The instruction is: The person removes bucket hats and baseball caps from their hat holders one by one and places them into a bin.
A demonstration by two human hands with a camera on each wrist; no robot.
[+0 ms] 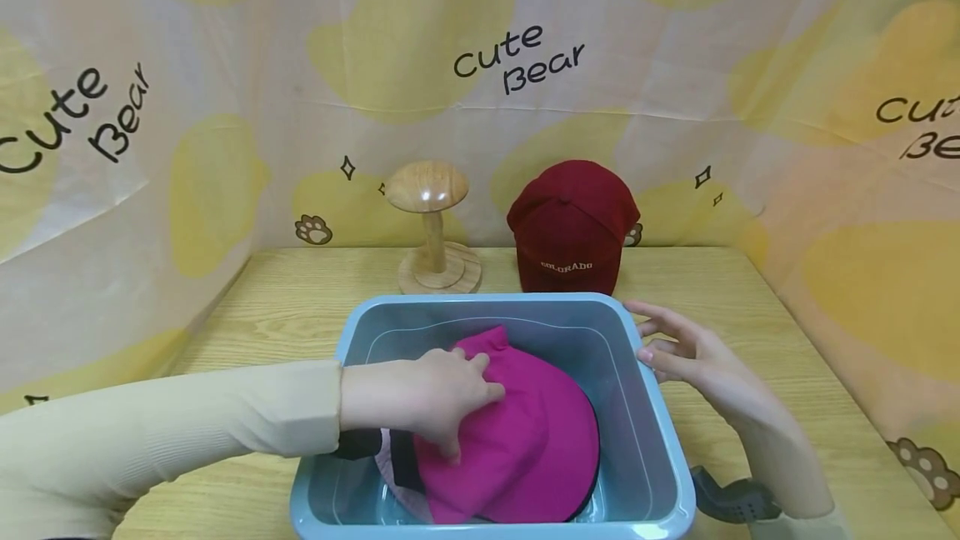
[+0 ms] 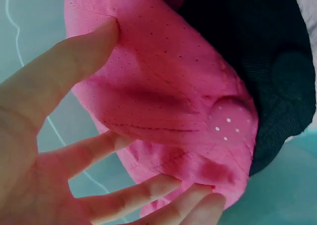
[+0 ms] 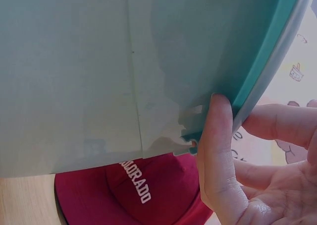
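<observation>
A magenta cap (image 1: pixel 540 407) with tiny perforations and a dark brim edge lies in a light blue plastic basin (image 1: pixel 480 300). My left hand (image 1: pixel 450 394) reaches over the basin wall and touches this cap, fingers spread; the left wrist view shows the thumb on its crown and the other fingers along its edge. Against the magenta cap lies a black cap (image 2: pixel 277 71), and a pale pinkish cap (image 1: pixel 401 477) shows beside them. At the basin's right far corner, my right hand (image 1: pixel 686 352) holds the rim (image 3: pixel 262 51) between thumb and fingers.
Behind the basin stands a wooden mushroom-shaped hat stand (image 1: pixel 433 223). A dark red cap (image 1: pixel 572 227) marked COLORADO sits upright to its right. Everything rests on a wood-grain table (image 1: pixel 300 307), with a printed cloth (image 1: pixel 420 48) at the back and sides.
</observation>
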